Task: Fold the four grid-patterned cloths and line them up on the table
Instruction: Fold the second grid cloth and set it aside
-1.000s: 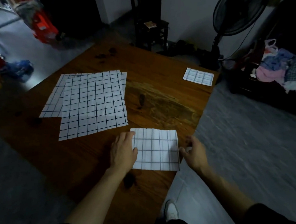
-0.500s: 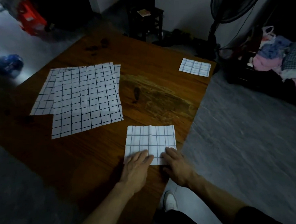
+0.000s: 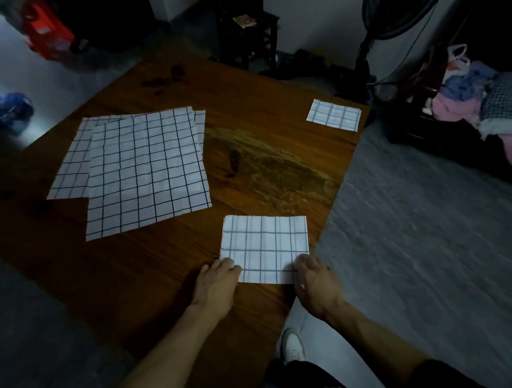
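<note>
A partly folded grid cloth (image 3: 264,247) lies near the front right edge of the wooden table (image 3: 257,102). My left hand (image 3: 217,283) covers its near-left corner and my right hand (image 3: 315,280) its near-right corner, fingers curled onto the fabric. Two unfolded grid cloths lie flat at the left, the upper one (image 3: 147,171) overlapping the one beneath (image 3: 68,176). A small, fully folded grid cloth (image 3: 333,115) sits at the far right corner.
The table's right edge runs diagonally just beside my right hand, with grey floor beyond. A standing fan (image 3: 399,2) and a dark chair (image 3: 246,28) stand behind the table. A pile of clothes (image 3: 484,102) lies at the right.
My hands came to the cloth's near edge, met at its middle, then slid apart to the two near corners. The cloth has stayed in place.
</note>
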A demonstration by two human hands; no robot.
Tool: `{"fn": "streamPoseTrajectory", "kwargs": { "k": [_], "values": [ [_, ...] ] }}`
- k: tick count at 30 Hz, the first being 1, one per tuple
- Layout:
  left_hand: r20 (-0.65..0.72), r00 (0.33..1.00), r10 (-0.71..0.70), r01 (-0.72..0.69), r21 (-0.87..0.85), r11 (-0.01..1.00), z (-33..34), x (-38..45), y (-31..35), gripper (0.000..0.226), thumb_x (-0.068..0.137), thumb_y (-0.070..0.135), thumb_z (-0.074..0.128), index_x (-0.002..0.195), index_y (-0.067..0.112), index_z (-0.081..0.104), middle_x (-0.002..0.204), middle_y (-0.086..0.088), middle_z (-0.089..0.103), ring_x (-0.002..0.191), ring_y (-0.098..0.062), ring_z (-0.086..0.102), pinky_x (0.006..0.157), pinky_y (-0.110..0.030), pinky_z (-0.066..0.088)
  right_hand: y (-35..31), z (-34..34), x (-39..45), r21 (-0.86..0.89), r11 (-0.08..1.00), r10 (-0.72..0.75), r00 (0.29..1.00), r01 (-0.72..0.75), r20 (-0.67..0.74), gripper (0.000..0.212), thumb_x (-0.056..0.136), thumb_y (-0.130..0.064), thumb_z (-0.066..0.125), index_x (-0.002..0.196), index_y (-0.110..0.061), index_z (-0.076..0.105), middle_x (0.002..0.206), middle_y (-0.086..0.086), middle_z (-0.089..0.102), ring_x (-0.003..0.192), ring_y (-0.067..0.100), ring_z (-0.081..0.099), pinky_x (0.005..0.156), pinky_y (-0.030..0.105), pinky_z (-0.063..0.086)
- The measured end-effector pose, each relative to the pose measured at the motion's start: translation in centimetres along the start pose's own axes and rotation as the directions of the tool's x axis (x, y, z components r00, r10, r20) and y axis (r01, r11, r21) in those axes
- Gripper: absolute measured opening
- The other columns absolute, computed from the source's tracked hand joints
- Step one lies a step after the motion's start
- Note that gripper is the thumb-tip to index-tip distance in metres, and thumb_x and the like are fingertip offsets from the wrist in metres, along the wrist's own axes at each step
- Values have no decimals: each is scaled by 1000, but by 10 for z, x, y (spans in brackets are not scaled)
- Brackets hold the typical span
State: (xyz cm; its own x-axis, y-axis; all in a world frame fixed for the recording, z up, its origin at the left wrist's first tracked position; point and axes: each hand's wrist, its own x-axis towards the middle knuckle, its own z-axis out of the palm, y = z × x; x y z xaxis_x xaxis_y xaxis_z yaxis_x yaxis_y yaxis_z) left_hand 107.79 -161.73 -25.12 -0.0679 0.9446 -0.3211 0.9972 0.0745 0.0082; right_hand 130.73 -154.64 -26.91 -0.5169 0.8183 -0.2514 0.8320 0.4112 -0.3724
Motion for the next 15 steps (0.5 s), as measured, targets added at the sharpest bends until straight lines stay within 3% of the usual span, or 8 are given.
{"fn": "streamPoseTrajectory", "kwargs": {
  "k": [5, 15],
  "values": [
    [24, 998, 50, -52, 72, 996, -6, 10, -4, 52, 85, 6, 63, 133, 20, 48, 135, -3, 47, 122, -23, 46, 106, -40, 34, 3, -3, -1, -16, 1000, 21, 997, -20, 70, 50, 89, -36, 55, 136, -23, 44, 142, -2, 41, 126, 18, 44, 106, 36, 40],
    [-22, 998, 54, -53, 50, 997, -3, 8, -7, 34, 91, 24, 56, 124, 21, 55, 129, 0, 50, 120, -21, 43, 103, -37, 34, 4, -20, -8, 12, 1000, -8, 997, 7, 72, 55, 89, -35, 58, 140, -23, 40, 149, -1, 32, 137, 19, 32, 111, 36, 32]
  ]
}}
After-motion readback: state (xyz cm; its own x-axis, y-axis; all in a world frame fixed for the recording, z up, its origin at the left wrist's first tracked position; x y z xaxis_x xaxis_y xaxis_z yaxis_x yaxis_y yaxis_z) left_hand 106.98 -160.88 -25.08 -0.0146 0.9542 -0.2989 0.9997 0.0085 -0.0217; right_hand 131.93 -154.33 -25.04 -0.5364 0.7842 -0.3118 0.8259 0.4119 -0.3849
